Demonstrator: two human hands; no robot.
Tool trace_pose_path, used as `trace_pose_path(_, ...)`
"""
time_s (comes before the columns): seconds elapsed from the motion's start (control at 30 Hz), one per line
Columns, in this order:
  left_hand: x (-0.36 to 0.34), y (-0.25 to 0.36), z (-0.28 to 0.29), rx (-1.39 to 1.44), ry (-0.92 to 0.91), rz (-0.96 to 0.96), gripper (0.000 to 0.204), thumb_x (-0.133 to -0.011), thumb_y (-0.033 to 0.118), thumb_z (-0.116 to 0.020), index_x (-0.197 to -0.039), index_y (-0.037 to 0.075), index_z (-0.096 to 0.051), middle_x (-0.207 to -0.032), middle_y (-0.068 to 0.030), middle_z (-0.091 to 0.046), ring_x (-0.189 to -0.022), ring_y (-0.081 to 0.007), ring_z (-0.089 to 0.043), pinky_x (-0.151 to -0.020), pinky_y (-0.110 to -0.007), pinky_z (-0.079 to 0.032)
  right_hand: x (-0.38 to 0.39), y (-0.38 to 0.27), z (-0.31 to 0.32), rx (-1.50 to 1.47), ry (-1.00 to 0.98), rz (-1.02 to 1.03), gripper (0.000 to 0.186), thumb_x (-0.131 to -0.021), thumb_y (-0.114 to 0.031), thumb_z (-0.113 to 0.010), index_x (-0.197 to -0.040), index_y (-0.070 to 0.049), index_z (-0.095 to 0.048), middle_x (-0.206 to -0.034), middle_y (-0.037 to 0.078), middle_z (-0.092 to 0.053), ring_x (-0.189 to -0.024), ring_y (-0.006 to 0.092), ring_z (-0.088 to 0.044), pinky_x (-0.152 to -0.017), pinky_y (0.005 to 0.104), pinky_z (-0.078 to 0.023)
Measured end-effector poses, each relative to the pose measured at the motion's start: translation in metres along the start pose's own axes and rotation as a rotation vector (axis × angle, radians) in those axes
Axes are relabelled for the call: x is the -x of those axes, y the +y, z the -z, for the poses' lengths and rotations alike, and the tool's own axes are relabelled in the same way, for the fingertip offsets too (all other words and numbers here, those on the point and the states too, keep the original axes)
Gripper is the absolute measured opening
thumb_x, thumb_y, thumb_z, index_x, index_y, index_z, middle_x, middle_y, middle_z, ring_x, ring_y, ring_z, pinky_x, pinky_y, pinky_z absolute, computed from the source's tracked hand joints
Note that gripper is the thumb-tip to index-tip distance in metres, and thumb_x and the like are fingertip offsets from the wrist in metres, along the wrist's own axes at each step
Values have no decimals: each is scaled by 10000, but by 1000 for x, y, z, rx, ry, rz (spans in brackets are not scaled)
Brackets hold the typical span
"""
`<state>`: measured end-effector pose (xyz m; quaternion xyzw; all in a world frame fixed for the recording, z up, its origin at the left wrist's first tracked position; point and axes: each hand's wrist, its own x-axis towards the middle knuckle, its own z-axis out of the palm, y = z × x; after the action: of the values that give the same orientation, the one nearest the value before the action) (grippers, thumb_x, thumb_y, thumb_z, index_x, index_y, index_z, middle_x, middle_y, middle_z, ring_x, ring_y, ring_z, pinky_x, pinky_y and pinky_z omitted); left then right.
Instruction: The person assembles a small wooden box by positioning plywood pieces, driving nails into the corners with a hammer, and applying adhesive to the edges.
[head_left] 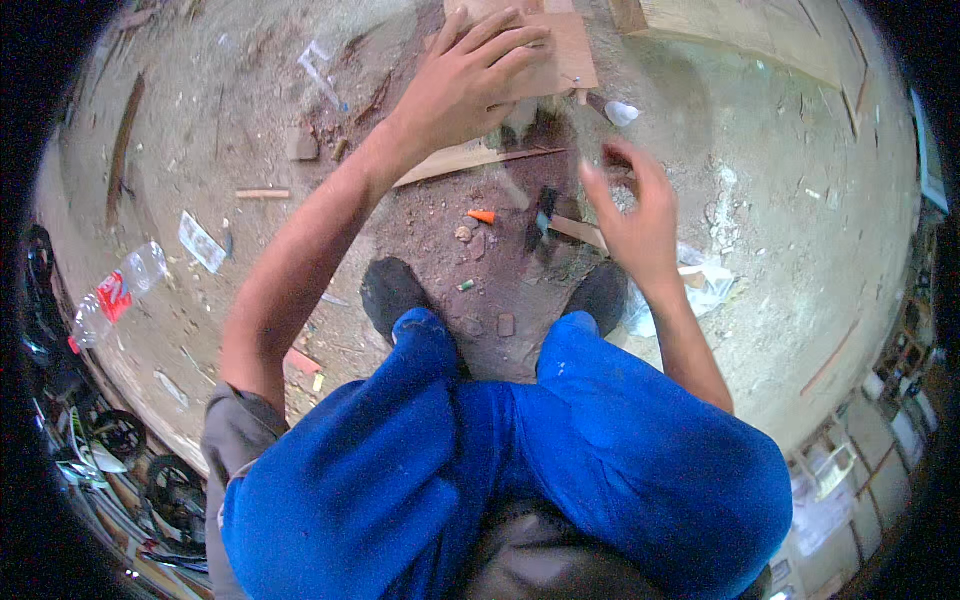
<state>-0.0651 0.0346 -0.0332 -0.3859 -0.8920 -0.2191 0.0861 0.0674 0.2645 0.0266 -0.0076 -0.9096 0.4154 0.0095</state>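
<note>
- The hammer-like tool (576, 231) lies between 8 and 9 o'clock from the middle of the right hand (640, 215), close by it.
- Its long axis runs from the dark head, at 10 o'clock, to the pale handle, towards 4 o'clock, where the handle passes out of sight behind that hand.
- Right grip: blurred, thumb and fingers well apart, nothing visibly held between them.
- Left grip: fingers spread, the left hand (470, 75) laid over the wooden board (572, 60) at 12 o'clock in the view; the board lies towards 11 o'clock from the right hand.
- The right hand is clearly the nearer to the tool.
</note>
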Motion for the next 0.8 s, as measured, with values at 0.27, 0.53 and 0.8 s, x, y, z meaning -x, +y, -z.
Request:
trace_pose_path(0.27, 0, 7, 8, 24, -49, 31, 709, -727, 181, -779, -1393, 190, -537, -1520, 36, -479, -1477, -256, -362, -1227, -590, -221, -54, 33, -58, -775, 54, -423, 350, -1008, -192, -662, -1210, 87, -601, -1075, 117, -705, -960, 167, -690, -890, 285, -547)
trace_pose_path(0.53, -1, 6, 6, 11, -8, 32, 686, -716, 218, -800, -1364, 210, -574, -1526, 45, -477, -1464, -257, -377, -1217, -583, -241, -55, 23, -73, -962, 178, -575, 245, -965, -131, -716, -1105, 41, -612, -995, 90, -702, -871, 153, -691, -765, 269, -556)
trace_pose_path(0.8, -1, 10, 6, -10, -3, 44, 680, -705, 227, -808, -1349, 223, -591, -1526, 56, -479, -1451, -252, -396, -1207, -584, -255, -56, 18, -75, -1207, 245, -601, 210, -920, -118, -763, -982, 21, -619, -937, 115, -704, -824, 165, -677, -751, 291, -536)
